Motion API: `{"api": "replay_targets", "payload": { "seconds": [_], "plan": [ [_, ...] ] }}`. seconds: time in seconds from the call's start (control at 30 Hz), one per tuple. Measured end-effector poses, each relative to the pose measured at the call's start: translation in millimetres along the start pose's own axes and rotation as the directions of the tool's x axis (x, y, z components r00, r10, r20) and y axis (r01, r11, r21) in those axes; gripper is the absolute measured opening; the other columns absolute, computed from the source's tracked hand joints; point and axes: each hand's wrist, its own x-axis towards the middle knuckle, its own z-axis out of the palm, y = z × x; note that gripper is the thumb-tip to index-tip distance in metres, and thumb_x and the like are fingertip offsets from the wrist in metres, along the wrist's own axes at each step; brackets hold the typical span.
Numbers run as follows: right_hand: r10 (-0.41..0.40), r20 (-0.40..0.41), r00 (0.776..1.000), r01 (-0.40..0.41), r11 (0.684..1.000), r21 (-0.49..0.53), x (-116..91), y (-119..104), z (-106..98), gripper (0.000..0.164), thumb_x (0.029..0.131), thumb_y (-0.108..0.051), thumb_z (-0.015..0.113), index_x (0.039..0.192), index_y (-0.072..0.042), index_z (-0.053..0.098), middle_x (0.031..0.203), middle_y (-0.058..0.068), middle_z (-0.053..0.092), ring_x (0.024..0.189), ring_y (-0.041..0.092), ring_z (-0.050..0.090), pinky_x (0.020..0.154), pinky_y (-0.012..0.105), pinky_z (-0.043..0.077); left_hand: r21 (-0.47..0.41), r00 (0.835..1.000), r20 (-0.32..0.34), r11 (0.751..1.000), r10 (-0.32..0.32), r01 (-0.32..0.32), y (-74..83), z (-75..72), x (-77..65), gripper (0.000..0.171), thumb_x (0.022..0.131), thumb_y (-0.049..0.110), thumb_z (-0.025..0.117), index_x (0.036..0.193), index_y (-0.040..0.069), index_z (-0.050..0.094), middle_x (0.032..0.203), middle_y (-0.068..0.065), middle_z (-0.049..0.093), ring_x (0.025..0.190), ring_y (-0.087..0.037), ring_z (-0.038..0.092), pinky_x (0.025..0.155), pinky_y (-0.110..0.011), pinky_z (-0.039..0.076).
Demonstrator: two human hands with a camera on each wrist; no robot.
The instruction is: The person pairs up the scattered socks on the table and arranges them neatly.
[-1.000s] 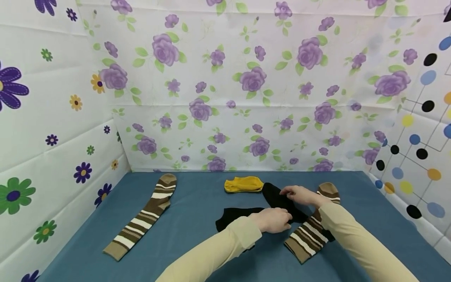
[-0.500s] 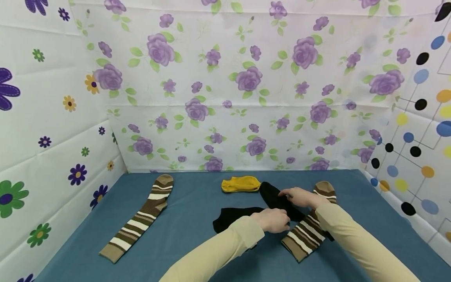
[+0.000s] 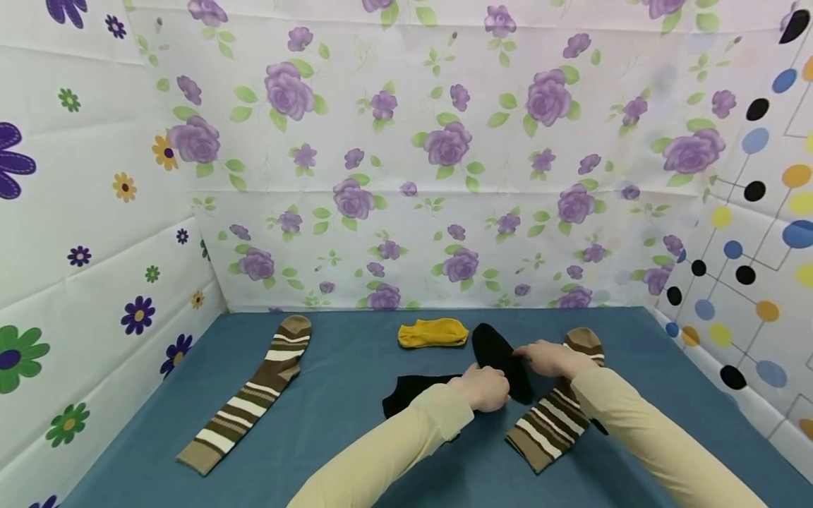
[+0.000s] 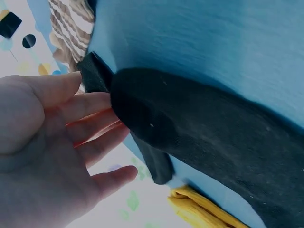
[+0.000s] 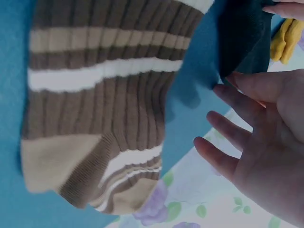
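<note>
Two black socks lie on the blue cloth in the head view. My left hand (image 3: 484, 388) reaches past the nearer black sock (image 3: 413, 391), its fingertips on the farther black sock (image 3: 498, 356). In the left wrist view, the left fingers (image 4: 95, 128) are extended and partly hidden behind the nearer sock's rounded end (image 4: 142, 99). My right hand (image 3: 549, 358) pinches the farther sock's right edge between thumb and forefinger; in the right wrist view, its other fingers (image 5: 223, 128) spread away from the sock (image 5: 244, 40). Beneath the right wrist lies a brown-and-white striped sock (image 3: 552, 427).
A yellow sock (image 3: 433, 332) lies at the back, left of the farther black sock. Another striped sock (image 3: 250, 395) stretches diagonally on the left of the blue cloth (image 3: 343, 437). Patterned sheets (image 3: 381, 155) rise at the back and both sides.
The farther black sock has turned, its near end swinging left, and now sits straighter. My left hand has shifted slightly left and away from me onto it. The right hand has moved slightly right.
</note>
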Motion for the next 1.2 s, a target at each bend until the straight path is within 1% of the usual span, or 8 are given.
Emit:
{"api": "replay_targets", "payload": {
  "seconds": [0.17,0.3,0.43,0.57,0.67,0.83,1.0,1.2],
  "plan": [
    [-0.016,-0.069,0.997,0.023,0.995,0.096,7.7,7.7,3.2,0.030,0.092,0.004,0.042,0.120,0.005,0.052,0.116,0.023,0.052,0.108,0.039,0.047,0.083,0.046,0.039,-0.031,0.998,-0.023,0.998,-0.050,0.049,-5.8,2.3,-1.9,0.023,0.094,0.032,0.049,0.104,0.021,0.066,0.112,0.007,0.054,0.104,-0.013,0.050,0.092,-0.037,0.034],
    [-0.010,-0.135,0.991,0.032,0.987,0.159,17.4,12.4,-0.2,0.027,0.091,0.003,0.044,0.117,0.008,0.052,0.113,0.025,0.052,0.106,0.040,0.047,0.082,0.046,0.040,-0.034,0.993,-0.105,0.999,-0.045,0.041,-4.5,2.4,-4.5,0.021,0.093,0.031,0.051,0.104,0.018,0.064,0.105,0.002,0.053,0.095,-0.014,0.051,0.076,-0.031,0.043],
    [-0.012,-0.169,0.986,0.041,0.984,0.173,28.4,11.9,-5.6,0.028,0.092,0.000,0.046,0.118,0.011,0.049,0.115,0.027,0.049,0.107,0.042,0.045,0.082,0.046,0.040,-0.068,0.971,-0.224,0.995,-0.082,0.069,0.0,4.0,-5.0,0.022,0.093,0.025,0.052,0.109,0.013,0.060,0.102,-0.003,0.052,0.088,-0.016,0.051,0.061,-0.026,0.045],
    [-0.013,-0.193,0.981,0.052,0.979,0.195,36.9,9.2,-6.6,0.031,0.092,-0.001,0.047,0.120,0.012,0.046,0.118,0.029,0.046,0.108,0.042,0.044,0.083,0.046,0.040,-0.040,0.952,-0.299,0.998,-0.067,0.057,6.2,10.0,-3.8,0.024,0.093,0.023,0.052,0.114,0.010,0.057,0.103,-0.004,0.051,0.088,-0.015,0.051,0.060,-0.022,0.045],
    [-0.035,-0.198,0.980,0.079,0.973,0.218,41.7,7.2,-5.2,0.034,0.092,0.000,0.047,0.123,0.013,0.042,0.122,0.031,0.043,0.109,0.043,0.043,0.082,0.047,0.039,0.027,0.953,-0.302,1.000,0.003,0.006,10.6,13.6,-3.9,0.023,0.093,0.023,0.052,0.112,0.012,0.058,0.099,-0.001,0.051,0.084,-0.012,0.050,0.060,-0.018,0.043],
    [-0.095,-0.166,0.981,0.129,0.970,0.205,50.6,6.0,0.2,0.034,0.091,0.004,0.045,0.125,0.009,0.044,0.124,0.029,0.043,0.110,0.041,0.043,0.084,0.048,0.038,0.095,0.962,-0.255,0.993,0.096,-0.074,15.8,17.8,-4.9,0.019,0.094,0.025,0.052,0.109,0.017,0.061,0.094,0.003,0.051,0.076,-0.008,0.046,0.060,-0.016,0.040],
    [-0.118,-0.125,0.985,0.135,0.980,0.144,55.0,7.5,3.5,0.032,0.091,0.006,0.043,0.123,0.005,0.050,0.123,0.024,0.046,0.113,0.041,0.041,0.086,0.048,0.037,0.100,0.971,-0.198,0.989,0.130,-0.112,16.8,19.0,-5.0,0.020,0.094,0.025,0.051,0.110,0.021,0.062,0.094,0.006,0.052,0.074,-0.006,0.047,0.060,-0.016,0.040],
    [-0.075,-0.086,0.993,0.083,0.992,0.096,48.2,8.4,-0.8,0.038,0.090,0.010,0.038,0.123,-0.001,0.052,0.127,0.021,0.043,0.118,0.043,0.033,0.089,0.052,0.032,0.102,0.973,-0.179,0.987,0.143,-0.127,18.9,17.8,-4.3,0.020,0.094,0.024,0.050,0.109,0.022,0.064,0.095,0.006,0.052,0.072,-0.007,0.046,0.057,-0.018,0.039]
  ]
}}
